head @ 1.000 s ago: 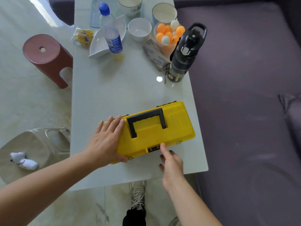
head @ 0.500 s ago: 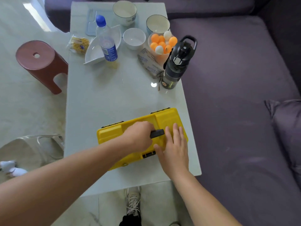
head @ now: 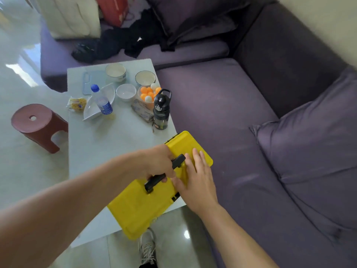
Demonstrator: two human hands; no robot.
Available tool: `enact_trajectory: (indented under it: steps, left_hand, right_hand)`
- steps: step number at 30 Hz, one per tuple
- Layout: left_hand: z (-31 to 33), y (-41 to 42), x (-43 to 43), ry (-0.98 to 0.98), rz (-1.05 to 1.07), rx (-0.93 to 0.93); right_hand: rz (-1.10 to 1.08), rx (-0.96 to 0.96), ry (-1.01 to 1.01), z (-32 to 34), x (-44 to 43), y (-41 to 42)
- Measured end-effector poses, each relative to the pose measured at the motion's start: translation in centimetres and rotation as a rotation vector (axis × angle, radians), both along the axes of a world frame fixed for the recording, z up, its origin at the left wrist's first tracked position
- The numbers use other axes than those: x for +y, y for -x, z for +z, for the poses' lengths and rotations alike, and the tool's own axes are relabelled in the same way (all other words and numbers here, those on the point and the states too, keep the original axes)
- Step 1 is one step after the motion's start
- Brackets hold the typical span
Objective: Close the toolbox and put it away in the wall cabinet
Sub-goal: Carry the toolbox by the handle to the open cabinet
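The yellow toolbox [head: 141, 206] is closed and lies skewed over the near right corner of the pale table [head: 100, 144], its near end hanging past the table edge. My left hand [head: 160, 161] is wrapped around its black handle [head: 154, 181]. My right hand [head: 195, 180] rests flat on the lid and front side, fingers spread, by the black latch [head: 175, 197]. No wall cabinet is in view.
At the table's far end stand a dark flask [head: 161, 111], a water bottle [head: 101, 102], several bowls and a bowl of ping-pong balls [head: 148, 93]. A purple sofa [head: 251, 132] runs along the right and back. A red stool [head: 36, 124] stands left. My shoe [head: 147, 248] is below.
My left hand went from the lid's left end to gripping the handle. The toolbox swung and slid toward the table's right corner. My right hand moved onto the lid. The camera view rose.
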State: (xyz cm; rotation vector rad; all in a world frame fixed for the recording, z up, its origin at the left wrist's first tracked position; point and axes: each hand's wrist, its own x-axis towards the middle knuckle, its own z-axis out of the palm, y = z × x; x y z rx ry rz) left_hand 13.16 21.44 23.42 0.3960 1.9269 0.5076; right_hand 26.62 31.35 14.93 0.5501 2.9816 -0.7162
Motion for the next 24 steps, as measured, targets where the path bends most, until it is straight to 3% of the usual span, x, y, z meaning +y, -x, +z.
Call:
enact_trajectory:
  steps: [6, 13, 18, 24]
  left_hand:
    - [13.1, -6.5, 6.3, -0.092, 0.122, 0.013]
    - [27.3, -16.5, 14.4, -0.216, 0.108, 0.119]
    - [34.4, -23.7, 20.2, -0.253, -0.035, 0.123]
    - [39.0, -31.7, 27.6, -0.368, -0.368, 0.142]
  right_hand:
    - [-0.041, 0.157, -0.084, 11.8, 6.4, -6.3]
    - [-0.162, 0.273, -0.221, 24.5, 14.4, -16.2]
    - [-0.278, 0.298, -0.273, 31.4, 19.4, -24.3]
    - [-0.494, 0.255, -0.246, 37.3, 23.8, -34.6]
